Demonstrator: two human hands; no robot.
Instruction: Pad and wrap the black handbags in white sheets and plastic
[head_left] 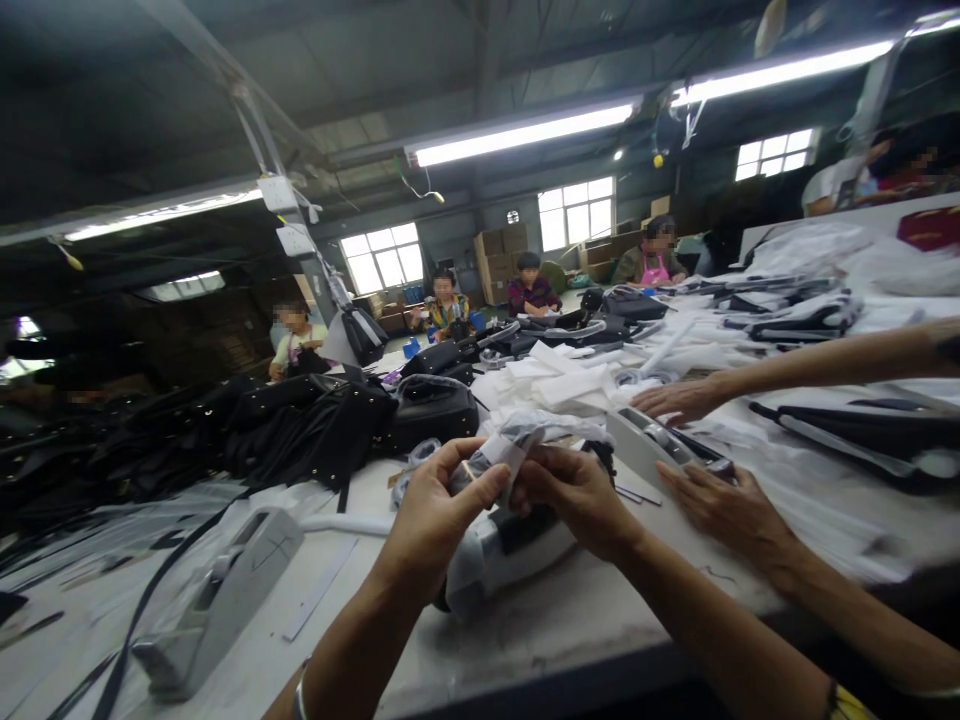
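A black bag (517, 545), partly covered in white wrapping, lies on the table in front of me. Above it, my left hand (435, 505) pinches a handle wrapped in thin whitish plastic (506, 450) between thumb and fingers. My right hand (577, 495) grips the same wrapped handle from the other side, its fingertips curled and partly hidden. Left of my hands stands a grey tape dispenser (225, 600). To the right, a co-worker's two hands, one (682, 400) beyond and one (731, 510) nearer, are at another tape dispenser (649, 445).
Black bags (247, 430) are heaped at the left, and another black bag (431, 410) sits behind my hands. White sheets (562, 380) cover the middle of the table. A partly wrapped black piece (870, 440) lies at the right. Several people sit at the far side.
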